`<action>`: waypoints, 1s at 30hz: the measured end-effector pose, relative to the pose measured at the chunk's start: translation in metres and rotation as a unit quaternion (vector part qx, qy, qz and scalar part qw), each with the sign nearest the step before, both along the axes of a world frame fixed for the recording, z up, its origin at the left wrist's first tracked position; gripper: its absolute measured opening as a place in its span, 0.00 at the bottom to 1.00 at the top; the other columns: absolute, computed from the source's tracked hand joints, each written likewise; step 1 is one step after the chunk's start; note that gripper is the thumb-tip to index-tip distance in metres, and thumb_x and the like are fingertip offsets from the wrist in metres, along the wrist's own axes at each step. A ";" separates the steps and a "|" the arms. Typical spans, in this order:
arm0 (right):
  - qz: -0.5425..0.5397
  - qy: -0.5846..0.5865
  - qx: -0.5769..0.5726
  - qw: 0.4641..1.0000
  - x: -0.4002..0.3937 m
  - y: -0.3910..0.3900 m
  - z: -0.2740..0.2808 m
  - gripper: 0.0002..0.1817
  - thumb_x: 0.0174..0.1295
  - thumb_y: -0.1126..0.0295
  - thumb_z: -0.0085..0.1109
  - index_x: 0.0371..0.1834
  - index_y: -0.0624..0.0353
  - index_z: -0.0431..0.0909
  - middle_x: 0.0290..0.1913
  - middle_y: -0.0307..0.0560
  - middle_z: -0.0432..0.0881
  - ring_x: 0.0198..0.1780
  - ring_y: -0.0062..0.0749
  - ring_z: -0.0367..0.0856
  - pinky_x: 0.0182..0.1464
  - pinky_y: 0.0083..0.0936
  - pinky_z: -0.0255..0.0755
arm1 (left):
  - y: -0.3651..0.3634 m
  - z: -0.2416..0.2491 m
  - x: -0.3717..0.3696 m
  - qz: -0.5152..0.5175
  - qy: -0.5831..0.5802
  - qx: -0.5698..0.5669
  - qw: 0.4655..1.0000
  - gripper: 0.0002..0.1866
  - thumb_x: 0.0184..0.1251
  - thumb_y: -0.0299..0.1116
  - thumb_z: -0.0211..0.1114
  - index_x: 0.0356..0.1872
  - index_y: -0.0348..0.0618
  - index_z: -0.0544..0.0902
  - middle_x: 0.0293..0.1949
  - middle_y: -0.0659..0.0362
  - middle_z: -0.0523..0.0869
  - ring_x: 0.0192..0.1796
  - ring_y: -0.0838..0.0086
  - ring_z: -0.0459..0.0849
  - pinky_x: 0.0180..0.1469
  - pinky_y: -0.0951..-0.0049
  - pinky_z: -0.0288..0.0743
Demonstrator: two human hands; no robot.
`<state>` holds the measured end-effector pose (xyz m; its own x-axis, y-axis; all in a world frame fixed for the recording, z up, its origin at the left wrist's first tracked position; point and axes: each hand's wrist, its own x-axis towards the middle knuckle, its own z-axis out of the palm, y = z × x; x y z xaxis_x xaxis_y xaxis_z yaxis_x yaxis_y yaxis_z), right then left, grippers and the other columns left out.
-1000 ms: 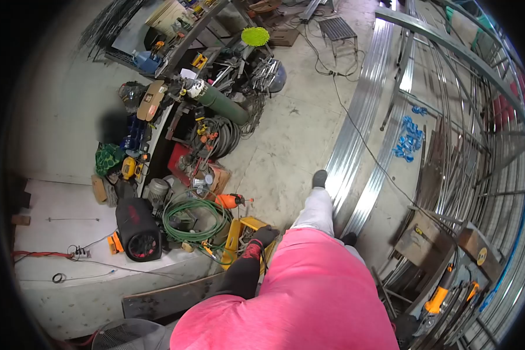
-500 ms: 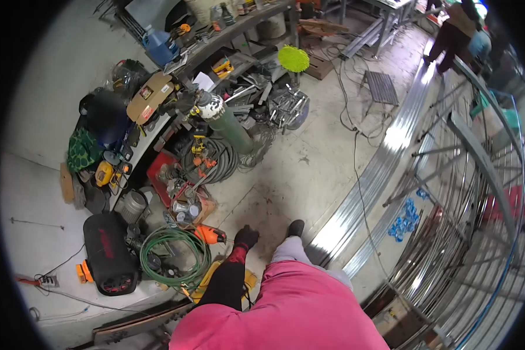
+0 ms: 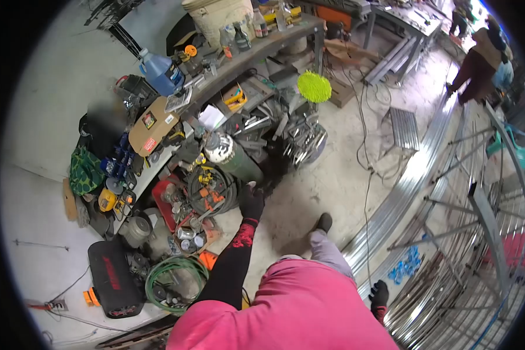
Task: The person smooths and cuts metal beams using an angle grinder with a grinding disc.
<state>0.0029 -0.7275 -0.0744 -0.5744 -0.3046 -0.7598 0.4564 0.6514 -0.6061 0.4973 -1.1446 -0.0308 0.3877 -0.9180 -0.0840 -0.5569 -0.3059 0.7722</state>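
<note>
My left hand (image 3: 251, 202), in a dark glove with a black and red sleeve, reaches forward beside the base of the green gas cylinder (image 3: 241, 165) with its white top. Its fingers are too dark to make out. My right hand (image 3: 379, 294), also gloved, hangs low on the right beside the long shiny metal profiles (image 3: 391, 201), near the blue bits (image 3: 405, 265) on the floor. Its fingers look curled, but whether they hold anything is unclear. Coiled black hose (image 3: 223, 204) lies left of my left hand.
A workbench (image 3: 262, 52) with bottles runs along the upper left. A small metal stool (image 3: 403, 129) stands right of centre, with cables (image 3: 364, 140) nearby. Metal frames (image 3: 487, 227) fill the right side. Another person (image 3: 476, 65) stands at the upper right.
My left hand has moved forward, up to the cylinder's base. My right hand has come into view at the lower right. The view has shifted and the foot has moved.
</note>
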 end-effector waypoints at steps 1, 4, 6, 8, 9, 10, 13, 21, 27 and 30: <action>-0.030 -0.040 0.025 0.998 -0.003 -0.018 -0.014 0.16 0.73 0.53 0.62 0.58 0.44 0.84 0.44 0.33 0.82 0.37 0.28 0.79 0.37 0.36 0.71 | -0.017 -0.012 0.008 0.004 -0.013 -0.058 0.998 0.23 0.69 0.36 0.71 0.63 0.39 0.87 0.57 0.46 0.92 0.62 0.51 0.91 0.66 0.56 0.82; 0.069 -0.066 0.087 0.992 0.007 -0.088 -0.033 0.17 0.71 0.50 0.63 0.58 0.41 0.84 0.47 0.35 0.84 0.41 0.34 0.81 0.41 0.42 0.72 | -0.077 0.004 0.021 0.006 -0.060 -0.113 0.992 0.22 0.73 0.36 0.68 0.62 0.34 0.86 0.59 0.41 0.91 0.63 0.48 0.89 0.67 0.56 0.81; 0.093 -0.107 0.100 0.985 0.009 -0.131 -0.034 0.17 0.70 0.50 0.65 0.57 0.41 0.84 0.46 0.34 0.84 0.43 0.33 0.82 0.42 0.44 0.72 | -0.113 0.020 0.021 0.005 -0.091 -0.141 0.986 0.22 0.78 0.38 0.66 0.61 0.28 0.84 0.59 0.35 0.89 0.65 0.42 0.87 0.68 0.52 0.79; 0.114 -0.095 0.049 0.988 0.014 -0.171 -0.019 0.15 0.70 0.51 0.66 0.55 0.41 0.85 0.44 0.32 0.84 0.41 0.28 0.81 0.40 0.38 0.71 | -0.156 0.040 0.013 0.059 -0.097 -0.164 0.980 0.21 0.78 0.37 0.66 0.60 0.30 0.85 0.58 0.38 0.90 0.62 0.44 0.89 0.67 0.52 0.81; 0.126 -0.093 0.031 0.987 0.014 -0.194 -0.008 0.15 0.70 0.51 0.66 0.54 0.41 0.85 0.44 0.31 0.84 0.40 0.26 0.81 0.39 0.37 0.72 | -0.182 0.048 0.009 0.108 -0.106 -0.195 0.969 0.19 0.77 0.36 0.66 0.59 0.31 0.87 0.56 0.40 0.91 0.59 0.46 0.91 0.65 0.53 0.82; 0.141 -0.069 0.019 0.987 0.015 -0.215 0.002 0.15 0.73 0.53 0.65 0.56 0.43 0.86 0.42 0.30 0.84 0.38 0.24 0.81 0.36 0.31 0.71 | -0.212 0.043 0.015 0.111 -0.119 -0.224 0.961 0.20 0.78 0.39 0.65 0.58 0.30 0.87 0.55 0.39 0.91 0.58 0.44 0.91 0.64 0.52 0.82; 0.203 -0.015 -0.039 0.978 -0.012 -0.243 0.004 0.15 0.75 0.57 0.62 0.59 0.45 0.86 0.41 0.30 0.83 0.37 0.22 0.80 0.34 0.27 0.70 | -0.298 0.044 0.032 0.135 -0.161 -0.204 0.956 0.23 0.80 0.43 0.64 0.58 0.29 0.86 0.55 0.38 0.91 0.57 0.42 0.90 0.63 0.50 0.82; 0.006 0.036 0.091 0.995 0.027 -0.205 0.095 0.20 0.71 0.48 0.64 0.62 0.39 0.85 0.49 0.33 0.86 0.46 0.32 0.85 0.46 0.42 0.75 | -0.495 -0.037 0.063 -0.073 -0.410 -0.242 0.876 0.19 0.77 0.50 0.70 0.48 0.44 0.88 0.41 0.54 0.89 0.38 0.55 0.90 0.38 0.54 0.81; 0.545 0.426 0.085 0.717 0.078 -0.138 0.070 0.16 0.67 0.66 0.70 0.56 0.54 0.87 0.52 0.46 0.90 0.52 0.43 0.91 0.57 0.45 0.84 | -0.578 0.003 -0.168 -0.172 -0.135 -0.308 0.926 0.19 0.78 0.51 0.69 0.49 0.45 0.87 0.41 0.55 0.89 0.39 0.58 0.89 0.39 0.56 0.80; 0.472 0.325 0.145 0.806 0.108 -0.162 0.085 0.16 0.65 0.73 0.67 0.56 0.56 0.89 0.53 0.53 0.91 0.56 0.49 0.91 0.62 0.40 0.85 | -0.581 -0.006 -0.174 -0.175 -0.055 -0.289 0.939 0.19 0.78 0.51 0.69 0.50 0.45 0.87 0.41 0.56 0.88 0.39 0.59 0.88 0.39 0.56 0.80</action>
